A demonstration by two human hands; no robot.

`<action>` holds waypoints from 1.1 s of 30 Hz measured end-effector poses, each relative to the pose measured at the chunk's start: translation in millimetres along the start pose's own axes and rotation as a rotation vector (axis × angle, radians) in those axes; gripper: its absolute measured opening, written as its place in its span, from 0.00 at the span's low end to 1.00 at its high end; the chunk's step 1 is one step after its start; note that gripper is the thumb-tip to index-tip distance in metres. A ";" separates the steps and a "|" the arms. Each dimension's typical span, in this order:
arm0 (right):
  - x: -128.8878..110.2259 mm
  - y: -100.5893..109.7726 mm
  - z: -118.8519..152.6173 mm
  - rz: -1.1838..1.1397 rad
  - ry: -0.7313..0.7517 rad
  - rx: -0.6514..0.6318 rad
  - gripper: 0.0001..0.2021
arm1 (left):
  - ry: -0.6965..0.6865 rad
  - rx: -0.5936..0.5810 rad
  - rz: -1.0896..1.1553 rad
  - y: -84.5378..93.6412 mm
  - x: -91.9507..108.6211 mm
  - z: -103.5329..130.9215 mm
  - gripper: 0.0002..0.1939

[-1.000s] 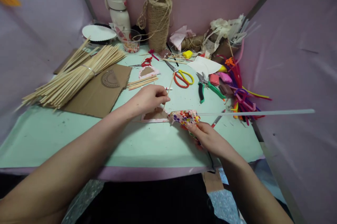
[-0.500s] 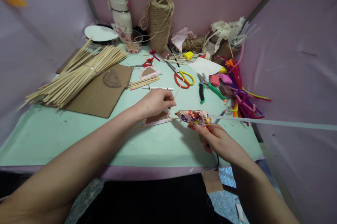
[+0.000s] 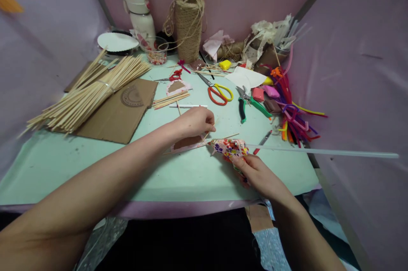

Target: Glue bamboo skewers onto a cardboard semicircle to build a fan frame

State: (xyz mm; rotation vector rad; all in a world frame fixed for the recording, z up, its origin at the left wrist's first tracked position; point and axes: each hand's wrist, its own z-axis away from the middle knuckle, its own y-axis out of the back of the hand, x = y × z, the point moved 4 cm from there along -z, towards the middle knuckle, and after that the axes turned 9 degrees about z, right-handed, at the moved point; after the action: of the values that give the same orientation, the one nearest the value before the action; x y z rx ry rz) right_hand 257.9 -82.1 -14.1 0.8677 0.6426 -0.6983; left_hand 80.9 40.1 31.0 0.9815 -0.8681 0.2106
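Lower in the frame than half a second ago, the flowered glue gun [image 3: 230, 148] sits right of centre; both forearms run off the bottom corners. The right hand [image 3: 259, 175] closes around its handle, lower fingers partly hidden. At centre, the left hand [image 3: 197, 122] pinches a thin stick [image 3: 207, 135] between thumb and fingertips, its other fingers curled out of sight. That hand partly covers the pink-edged cardboard piece [image 3: 188, 142]; whether the nozzle touches it, I cannot tell. Beyond lie yellow-and-red scissors [image 3: 227, 91] and, upper centre, a twine roll [image 3: 188, 29].
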 end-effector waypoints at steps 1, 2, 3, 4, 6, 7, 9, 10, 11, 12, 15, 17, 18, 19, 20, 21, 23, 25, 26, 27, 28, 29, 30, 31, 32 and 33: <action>0.5 -0.7 -0.1 0.000 0.008 -0.006 0.28 | 0.000 -0.008 0.000 -1.0 0.4 -1.3 0.04; 0.9 -1.4 -0.2 -0.001 0.015 -0.012 0.29 | 0.000 -0.015 0.000 -1.8 0.7 -2.5 0.04; 1.4 -1.9 -0.3 -0.005 0.020 -0.016 0.29 | -0.001 -0.022 -0.003 -2.5 1.1 -3.5 0.04; 2.0 -2.3 -0.3 -0.010 0.021 -0.018 0.29 | -0.002 -0.030 -0.009 -3.1 1.4 -4.3 0.04; 3.2 -2.7 -0.1 -0.017 0.020 -0.020 0.29 | -0.007 -0.042 -0.026 -3.8 1.9 -5.8 0.04; 3.7 -2.6 0.2 -0.016 0.018 -0.018 0.29 | -0.006 -0.045 -0.037 -4.0 1.9 -6.6 0.04; 4.3 -2.4 1.0 -0.015 0.016 -0.019 0.29 | -0.004 -0.047 -0.053 -4.3 1.5 -8.1 0.05; 4.3 -2.3 1.3 -0.014 0.017 -0.022 0.29 | -0.005 -0.049 -0.056 -4.6 1.3 -9.0 0.05; 4.3 -2.3 1.6 -0.013 0.018 -0.026 0.29 | -0.008 -0.053 -0.058 -5.1 1.1 -9.9 0.05; 4.2 -2.4 1.8 -0.012 0.020 -0.029 0.29 | -0.010 -0.057 -0.060 -5.7 0.9 -10.8 0.05; 4.4 -2.6 1.4 -0.011 0.025 -0.030 0.30 | -0.008 -0.073 -0.072 -8.1 0.5 -12.9 0.05; 5.3 -2.7 0.5 -0.016 0.021 -0.023 0.30 | 0.000 -0.085 -0.089 -9.7 1.0 -13.6 0.05; 5.7 -2.9 0.0 -0.017 0.022 -0.023 0.30 | 0.002 -0.091 -0.097 -10.4 1.8 -13.6 0.05; 6.0 -3.0 -0.5 -0.018 0.024 -0.024 0.30 | 0.005 -0.096 -0.107 -11.0 2.8 -13.4 0.05; 6.2 -3.1 -0.9 -0.017 0.026 -0.025 0.30 | 0.011 -0.097 -0.119 -11.3 4.1 -13.0 0.06; 6.3 -3.1 -1.3 -0.014 0.028 -0.025 0.30 | 0.017 -0.096 -0.133 -11.4 5.5 -12.6 0.06; 6.5 -3.1 -1.7 -0.012 0.031 -0.029 0.31 | 0.027 -0.096 -0.161 -11.3 8.9 -11.4 0.07; 6.8 -3.1 -1.7 -0.014 0.029 -0.031 0.31 | 0.033 -0.105 -0.186 -11.8 11.9 -10.6 0.07; 6.9 -3.0 -1.6 -0.013 0.031 -0.031 0.31 | 0.035 -0.112 -0.195 -12.3 13.0 -10.5 0.08; 6.9 -2.8 -1.4 -0.011 0.032 -0.029 0.31 | 0.035 -0.120 -0.203 -13.0 13.8 -10.6 0.08; 6.9 -2.5 -1.3 -0.006 0.032 -0.026 0.31 | 0.034 -0.128 -0.213 -13.8 14.3 -11.0 0.08; 6.8 -2.2 -1.1 0.000 0.032 -0.023 0.31 | 0.030 -0.133 -0.226 -14.7 14.5 -11.6 0.08; 6.5 -2.0 -0.9 0.006 0.032 -0.022 0.31 | 0.023 -0.135 -0.243 -15.5 14.5 -12.4 0.08; 6.2 -1.8 -0.7 0.010 0.032 -0.022 0.31 | 0.016 -0.136 -0.260 -16.4 14.3 -13.3 0.08; 5.9 -1.6 -0.5 0.013 0.033 -0.022 0.31 | 0.011 -0.135 -0.277 -17.2 14.1 -14.3 0.08; 5.8 -1.5 -0.4 0.014 0.034 -0.023 0.31 | 0.008 -0.134 -0.290 -17.8 13.8 -15.2 0.08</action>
State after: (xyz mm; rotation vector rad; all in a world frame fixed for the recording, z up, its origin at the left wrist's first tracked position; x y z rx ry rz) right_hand 260.2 -84.1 -19.3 0.8639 0.6728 -0.6633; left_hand 107.5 39.1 25.6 0.9671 -0.7130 -0.0895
